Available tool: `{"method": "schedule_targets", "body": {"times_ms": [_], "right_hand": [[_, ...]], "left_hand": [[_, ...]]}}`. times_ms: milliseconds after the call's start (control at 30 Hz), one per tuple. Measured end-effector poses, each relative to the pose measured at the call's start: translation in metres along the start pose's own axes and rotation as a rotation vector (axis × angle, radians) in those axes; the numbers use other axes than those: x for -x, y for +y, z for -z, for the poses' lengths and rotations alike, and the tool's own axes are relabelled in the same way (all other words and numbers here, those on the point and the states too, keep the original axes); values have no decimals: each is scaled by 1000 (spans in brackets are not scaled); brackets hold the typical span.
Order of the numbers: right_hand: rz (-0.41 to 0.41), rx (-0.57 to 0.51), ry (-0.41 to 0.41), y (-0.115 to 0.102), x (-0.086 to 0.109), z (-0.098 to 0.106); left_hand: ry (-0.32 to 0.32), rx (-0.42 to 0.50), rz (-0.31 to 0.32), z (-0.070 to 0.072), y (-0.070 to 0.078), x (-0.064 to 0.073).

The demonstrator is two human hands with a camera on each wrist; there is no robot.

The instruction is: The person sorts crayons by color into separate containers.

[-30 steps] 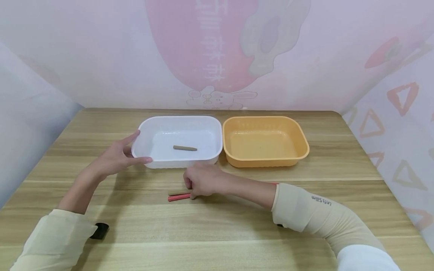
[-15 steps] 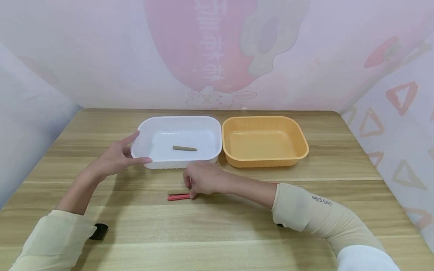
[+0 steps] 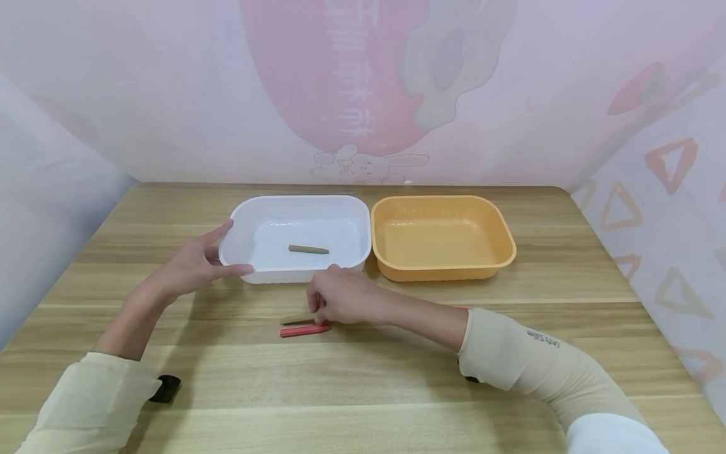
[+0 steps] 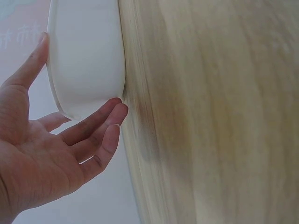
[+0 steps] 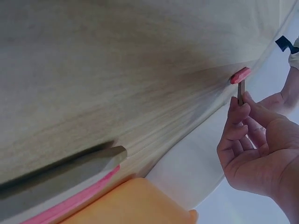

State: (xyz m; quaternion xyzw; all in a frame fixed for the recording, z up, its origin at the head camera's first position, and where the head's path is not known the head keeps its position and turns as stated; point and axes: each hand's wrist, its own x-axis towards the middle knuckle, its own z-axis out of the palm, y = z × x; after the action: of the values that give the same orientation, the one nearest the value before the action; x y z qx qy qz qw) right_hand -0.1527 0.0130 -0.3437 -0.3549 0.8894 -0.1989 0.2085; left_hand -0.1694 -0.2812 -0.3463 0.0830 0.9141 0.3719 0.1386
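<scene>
My left hand [image 3: 190, 265] rests on the left end of a white basin [image 3: 300, 275], fingers spread; the left wrist view shows the thumb at the rim and other fingertips beside the lower wall. In front of the basin, my right hand [image 3: 343, 296] pinches a brown crayon [image 5: 241, 92] between thumb and fingertips; its other end [image 3: 295, 320] sticks out leftward. A red crayon [image 3: 300, 331] lies close beside it on the table. Inside the white basin lies another brown crayon [image 3: 309, 249].
An orange basin [image 3: 445, 274] stands against the white one's right side. Close to the right wrist camera lie a grey-brown crayon [image 5: 70, 186] and a pink one [image 5: 74, 198], mostly hidden by the forearm in the head view. Behind the wooden table [image 3: 363, 384] rises a printed wall [image 3: 198, 126].
My right hand's fingertips have lifted slightly off the red crayon with the brown crayon in them, so the red one's right end now shows. The left hand and basins have stayed put.
</scene>
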Motion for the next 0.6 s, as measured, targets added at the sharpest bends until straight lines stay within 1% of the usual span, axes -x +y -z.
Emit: {"method": "schedule_targets", "body": {"times_ms": [333, 600], "right_hand": [[72, -42, 59, 0, 7, 10], [76, -87, 85, 1, 12, 24]], "left_hand": [[0, -1, 1, 0, 0, 1], [3, -6, 3, 0, -3, -1]]}}
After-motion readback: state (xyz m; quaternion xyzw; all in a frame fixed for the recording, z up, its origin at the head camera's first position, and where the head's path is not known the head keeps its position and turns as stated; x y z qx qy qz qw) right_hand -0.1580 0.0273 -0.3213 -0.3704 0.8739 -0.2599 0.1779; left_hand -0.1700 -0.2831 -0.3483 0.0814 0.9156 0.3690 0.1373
